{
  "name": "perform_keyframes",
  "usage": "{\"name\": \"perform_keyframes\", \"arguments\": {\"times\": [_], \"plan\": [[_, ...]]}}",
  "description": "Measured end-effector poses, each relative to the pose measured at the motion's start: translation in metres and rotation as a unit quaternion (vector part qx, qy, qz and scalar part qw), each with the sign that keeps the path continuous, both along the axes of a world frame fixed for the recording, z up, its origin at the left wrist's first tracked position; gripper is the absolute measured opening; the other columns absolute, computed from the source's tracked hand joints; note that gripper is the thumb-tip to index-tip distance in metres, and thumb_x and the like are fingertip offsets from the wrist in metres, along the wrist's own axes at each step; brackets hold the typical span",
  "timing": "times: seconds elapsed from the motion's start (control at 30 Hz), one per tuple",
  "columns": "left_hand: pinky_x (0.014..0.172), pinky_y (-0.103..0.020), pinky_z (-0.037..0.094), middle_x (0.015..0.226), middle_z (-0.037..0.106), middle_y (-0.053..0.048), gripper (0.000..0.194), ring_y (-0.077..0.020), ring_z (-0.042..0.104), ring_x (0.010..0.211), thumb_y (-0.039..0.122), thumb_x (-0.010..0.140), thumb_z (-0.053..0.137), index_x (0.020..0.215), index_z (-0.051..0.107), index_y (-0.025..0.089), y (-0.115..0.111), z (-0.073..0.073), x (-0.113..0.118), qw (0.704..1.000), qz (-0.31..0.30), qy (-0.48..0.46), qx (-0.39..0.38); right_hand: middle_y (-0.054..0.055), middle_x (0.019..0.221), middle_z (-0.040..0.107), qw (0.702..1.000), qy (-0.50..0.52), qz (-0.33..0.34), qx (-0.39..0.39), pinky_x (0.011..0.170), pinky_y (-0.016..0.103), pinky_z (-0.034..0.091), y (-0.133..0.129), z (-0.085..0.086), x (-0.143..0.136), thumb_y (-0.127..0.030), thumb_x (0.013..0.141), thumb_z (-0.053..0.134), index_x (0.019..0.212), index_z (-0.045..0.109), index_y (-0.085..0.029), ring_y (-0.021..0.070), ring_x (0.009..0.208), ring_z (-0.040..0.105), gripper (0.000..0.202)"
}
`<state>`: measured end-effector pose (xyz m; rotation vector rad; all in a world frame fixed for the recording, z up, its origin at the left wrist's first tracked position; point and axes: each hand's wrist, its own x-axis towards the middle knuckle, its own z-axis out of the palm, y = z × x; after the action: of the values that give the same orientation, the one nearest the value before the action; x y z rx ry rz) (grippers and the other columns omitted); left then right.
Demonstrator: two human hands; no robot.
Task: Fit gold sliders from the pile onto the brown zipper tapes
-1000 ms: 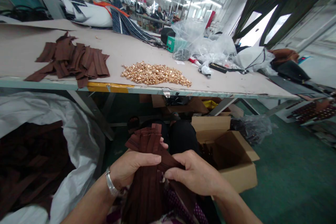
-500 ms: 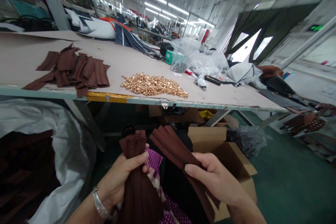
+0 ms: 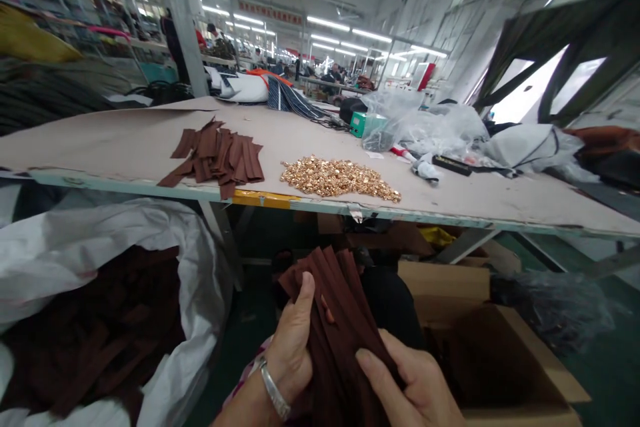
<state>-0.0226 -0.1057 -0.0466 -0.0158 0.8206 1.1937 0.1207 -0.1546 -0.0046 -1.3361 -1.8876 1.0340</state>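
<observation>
A bundle of brown zipper strips (image 3: pixel 340 327) fans out between my two hands, below the table edge. My left hand (image 3: pixel 295 340) grips the bundle's left side, thumb up along it, with fingertips showing between the strips. On the right side, my right hand (image 3: pixel 410 380) pinches the strips between thumb and fingers. The lower ends of the bundle run out of view. On the table lie a loose pile of brown strips (image 3: pixel 225 157) and, to its right, a heap of small gold metal pieces (image 3: pixel 340 178).
A white sack (image 3: pixel 200 280) of brown strips stands at the left. An open cardboard box (image 3: pixel 445 283) is at the lower right. Plastic bags (image 3: pixel 430 123) and a green box (image 3: pixel 367 124) lie on the table (image 3: pixel 120 140).
The two separate bundles have come together into one fan between my hands. My left hand has moved right. The view has turned left, showing more of the sack.
</observation>
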Motion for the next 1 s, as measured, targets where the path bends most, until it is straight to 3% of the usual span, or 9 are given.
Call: {"name": "perform_keyframes", "arguments": {"times": [0.1, 0.2, 0.27, 0.37, 0.5, 0.67, 0.9, 1.0], "plan": [[0.051, -0.03, 0.056, 0.053, 0.065, -0.002, 0.037, -0.0171, 0.063, 0.046, 0.047, 0.071, 0.07, 0.083, 0.066, 0.012, -0.001, 0.0, -0.005, 1.0, 0.014, -0.009, 0.007, 0.006, 0.096, 0.073, 0.994, -0.058, 0.028, 0.09, 0.072, 0.02, 0.054, 0.0, -0.012, 0.002, -0.022, 0.093, 0.043, 0.12, 0.059, -0.017, 0.0172, 0.075, 0.07, 0.032], [0.048, -0.028, 0.055, 0.049, 0.061, 0.002, 0.034, -0.014, 0.06, 0.041, 0.047, 0.072, 0.069, 0.081, 0.064, 0.014, -0.001, -0.002, -0.005, 0.999, 0.038, -0.008, 0.008, 0.013, 0.108, 0.071, 0.948, -0.175, 0.025, 0.266, 0.076, 0.023, 0.055, 0.0, -0.03, 0.007, -0.013, 0.091, 0.042, 0.137, 0.041, -0.012, 0.0202, 0.085, 0.071, 0.046], [0.049, -0.027, 0.055, 0.051, 0.062, 0.002, 0.031, -0.0131, 0.06, 0.041, 0.044, 0.073, 0.07, 0.08, 0.064, 0.015, 0.0, -0.004, -0.002, 0.998, 0.055, -0.001, 0.004, 0.015, 0.097, 0.072, 0.902, -0.272, 0.007, 0.335, 0.067, 0.025, 0.057, -0.002, -0.04, 0.006, -0.008, 0.088, 0.041, 0.141, 0.032, -0.006, 0.0211, 0.074, 0.072, 0.054], [0.051, -0.026, 0.055, 0.056, 0.066, 0.0, 0.029, -0.0129, 0.061, 0.044, 0.043, 0.074, 0.07, 0.082, 0.064, 0.015, 0.0, -0.007, 0.003, 0.997, 0.079, 0.018, -0.003, 0.009, 0.068, 0.068, 0.851, -0.387, 0.001, 0.355, 0.045, 0.026, 0.052, -0.004, -0.048, -0.005, -0.003, 0.079, 0.042, 0.138, 0.037, 0.0, 0.0198, 0.049, 0.064, 0.059], [0.051, -0.026, 0.054, 0.053, 0.065, 0.001, 0.029, -0.0131, 0.061, 0.044, 0.044, 0.076, 0.067, 0.084, 0.064, 0.016, 0.001, -0.008, 0.005, 0.995, 0.095, 0.038, -0.001, 0.009, 0.059, 0.062, 0.815, -0.434, 0.008, 0.383, 0.037, 0.028, 0.044, -0.004, -0.047, -0.027, -0.004, 0.074, 0.046, 0.127, 0.05, 0.007, 0.0195, 0.043, 0.059, 0.054], [0.051, -0.027, 0.054, 0.052, 0.065, 0.0, 0.026, -0.0141, 0.061, 0.044, 0.041, 0.079, 0.064, 0.076, 0.064, 0.015, 0.001, -0.004, 0.005, 0.997, 0.077, 0.024, 0.013, 0.008, 0.053, 0.06, 0.801, -0.468, 0.021, 0.372, 0.034, 0.028, 0.04, -0.006, -0.044, -0.048, -0.003, 0.071, 0.048, 0.12, 0.057, 0.006, 0.0191, 0.038, 0.056, 0.05], [0.054, -0.033, 0.057, 0.056, 0.065, -0.004, 0.054, -0.0186, 0.064, 0.053, 0.066, 0.074, 0.053, 0.069, 0.064, 0.014, -0.005, -0.001, 0.003, 0.999, 0.021, -0.025, 0.023, 0.011, 0.058, 0.064, 0.811, -0.499, -0.027, 0.305, 0.035, 0.03, 0.042, -0.014, -0.045, -0.063, -0.001, 0.071, 0.05, 0.12, 0.058, 0.004, 0.0214, 0.043, 0.058, 0.05], [0.06, -0.033, 0.057, 0.064, 0.067, -0.004, 0.045, -0.0178, 0.065, 0.057, 0.06, 0.072, 0.061, 0.073, 0.064, 0.015, -0.01, -0.002, 0.002, 0.999, 0.01, -0.035, 0.037, 0.009, 0.055, 0.062, 0.831, -0.455, -0.044, 0.316, 0.035, 0.029, 0.039, -0.016, -0.052, -0.06, -0.001, 0.075, 0.049, 0.121, 0.057, 0.001, 0.0197, 0.041, 0.056, 0.047]]}}
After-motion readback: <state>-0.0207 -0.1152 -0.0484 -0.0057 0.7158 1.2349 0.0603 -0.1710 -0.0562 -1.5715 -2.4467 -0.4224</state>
